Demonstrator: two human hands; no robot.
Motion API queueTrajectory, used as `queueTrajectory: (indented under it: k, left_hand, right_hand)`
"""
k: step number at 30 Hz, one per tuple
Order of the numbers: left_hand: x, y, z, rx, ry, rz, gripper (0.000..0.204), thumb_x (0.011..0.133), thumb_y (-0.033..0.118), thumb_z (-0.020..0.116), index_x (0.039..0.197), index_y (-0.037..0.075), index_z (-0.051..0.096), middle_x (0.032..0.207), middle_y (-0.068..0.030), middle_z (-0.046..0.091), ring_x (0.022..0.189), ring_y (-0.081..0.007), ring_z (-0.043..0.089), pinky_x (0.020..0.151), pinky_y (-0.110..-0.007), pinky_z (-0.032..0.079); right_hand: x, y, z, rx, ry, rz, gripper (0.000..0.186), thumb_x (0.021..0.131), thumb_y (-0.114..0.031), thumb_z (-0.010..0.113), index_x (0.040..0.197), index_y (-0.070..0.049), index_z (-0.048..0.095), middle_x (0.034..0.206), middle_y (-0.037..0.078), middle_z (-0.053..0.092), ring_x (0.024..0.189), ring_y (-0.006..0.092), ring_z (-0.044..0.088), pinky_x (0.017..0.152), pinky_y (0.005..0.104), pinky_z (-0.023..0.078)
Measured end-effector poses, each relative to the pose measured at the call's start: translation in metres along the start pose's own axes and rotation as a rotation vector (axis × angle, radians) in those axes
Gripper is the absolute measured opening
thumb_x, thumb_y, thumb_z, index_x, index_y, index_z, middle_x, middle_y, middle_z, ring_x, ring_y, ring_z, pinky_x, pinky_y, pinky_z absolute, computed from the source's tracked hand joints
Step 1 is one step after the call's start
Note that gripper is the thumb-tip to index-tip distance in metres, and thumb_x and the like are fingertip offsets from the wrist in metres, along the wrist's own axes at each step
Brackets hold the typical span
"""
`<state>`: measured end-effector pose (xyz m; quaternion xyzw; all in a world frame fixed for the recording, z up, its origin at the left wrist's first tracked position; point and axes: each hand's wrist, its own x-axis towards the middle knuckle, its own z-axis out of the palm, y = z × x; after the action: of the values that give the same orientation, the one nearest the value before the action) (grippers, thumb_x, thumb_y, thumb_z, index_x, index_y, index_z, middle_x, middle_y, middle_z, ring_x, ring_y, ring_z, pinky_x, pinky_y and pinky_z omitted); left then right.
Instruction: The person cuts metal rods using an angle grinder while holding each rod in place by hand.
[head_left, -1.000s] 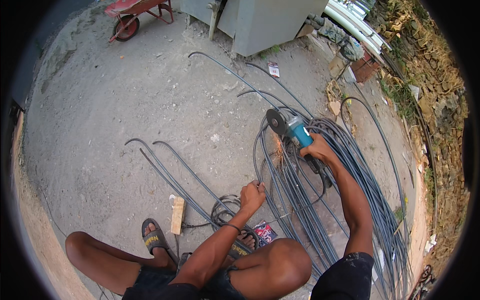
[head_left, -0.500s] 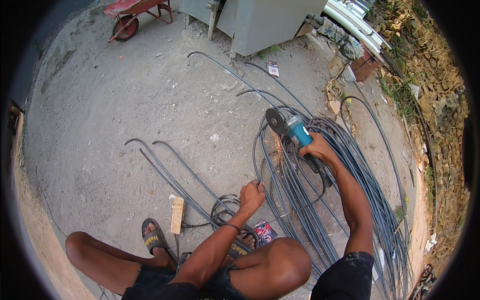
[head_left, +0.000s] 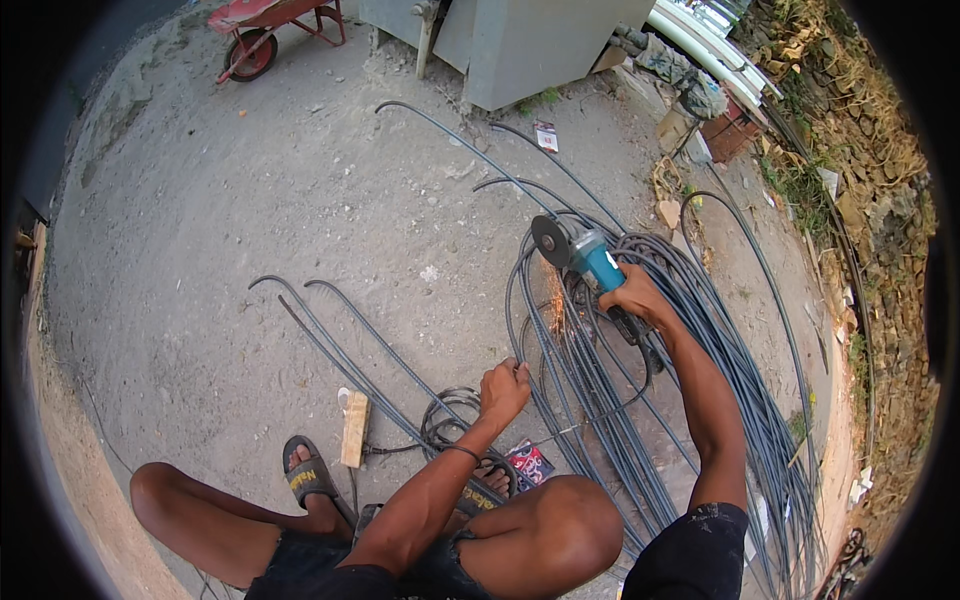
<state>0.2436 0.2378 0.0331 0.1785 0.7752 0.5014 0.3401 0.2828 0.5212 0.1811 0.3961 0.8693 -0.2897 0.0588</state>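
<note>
My right hand (head_left: 637, 297) is wrapped round the body of a blue-green angle grinder (head_left: 600, 266) with a dark cutting disc (head_left: 550, 241). The disc is against a steel rebar at the near end of the bundle's bend, and orange sparks (head_left: 557, 300) fall below it. My left hand (head_left: 505, 390) is closed on a rebar rod at the left side of the large bundle of bent rebar (head_left: 690, 310). Its fingertips partly hide the rod. The exact point where disc meets steel is hard to make out.
Loose hooked rods (head_left: 350, 365) lie to the left, near a wooden block (head_left: 355, 430) and a coiled cable (head_left: 450, 415). My sandalled foot (head_left: 310, 472) rests beside them. A red wheelbarrow (head_left: 262, 50) and a grey metal box (head_left: 555, 50) stand farther off. Rubble lies along the right.
Almost nothing differs. Both hands and the grinder keep their places, while the sparks below the disc have shifted shape slightly.
</note>
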Motion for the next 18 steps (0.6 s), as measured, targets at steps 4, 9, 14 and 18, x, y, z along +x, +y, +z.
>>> queueTrajectory:
  k: [4,9,14,18]
  left_hand:
    - [0.005,-0.011,0.003,0.079,0.06,0.143,0.032,0.102,0.025,0.058,0.096,-0.005,0.065,0.066,-0.013,0.068,0.054,-0.0226,0.072,0.043,-0.035,0.053]
    - [0.007,-0.014,0.008,0.107,0.045,0.133,0.032,0.102,0.025,0.059,0.098,-0.005,0.066,0.067,-0.0131,0.068,0.054,-0.0225,0.072,0.043,-0.035,0.052]
    - [0.006,-0.013,0.007,0.08,0.042,0.112,0.032,0.102,0.025,0.059,0.098,-0.005,0.066,0.069,-0.0132,0.069,0.055,-0.0218,0.072,0.043,-0.034,0.053]
    - [0.006,-0.01,0.005,0.071,0.031,0.103,0.032,0.102,0.026,0.059,0.099,-0.005,0.066,0.071,-0.0129,0.07,0.056,-0.0211,0.072,0.043,-0.034,0.053]
  right_hand:
    - [-0.001,-0.005,-0.001,-0.012,-0.003,-0.006,0.074,0.05,-0.027,0.084,0.115,0.005,0.068,0.098,0.021,0.072,0.09,0.0332,0.07,0.083,0.0389,0.053]
    - [-0.004,-0.005,-0.002,-0.009,-0.003,0.006,0.074,0.05,-0.027,0.083,0.116,0.005,0.068,0.099,0.021,0.072,0.09,0.033,0.07,0.084,0.0386,0.052]
    - [-0.006,-0.008,-0.003,-0.013,-0.01,0.013,0.075,0.051,-0.027,0.083,0.116,0.005,0.068,0.099,0.021,0.072,0.09,0.0325,0.07,0.084,0.0386,0.052]
    - [-0.004,-0.006,-0.002,-0.003,-0.008,0.01,0.075,0.051,-0.028,0.083,0.117,0.005,0.068,0.099,0.021,0.072,0.089,0.0321,0.07,0.083,0.0384,0.053]
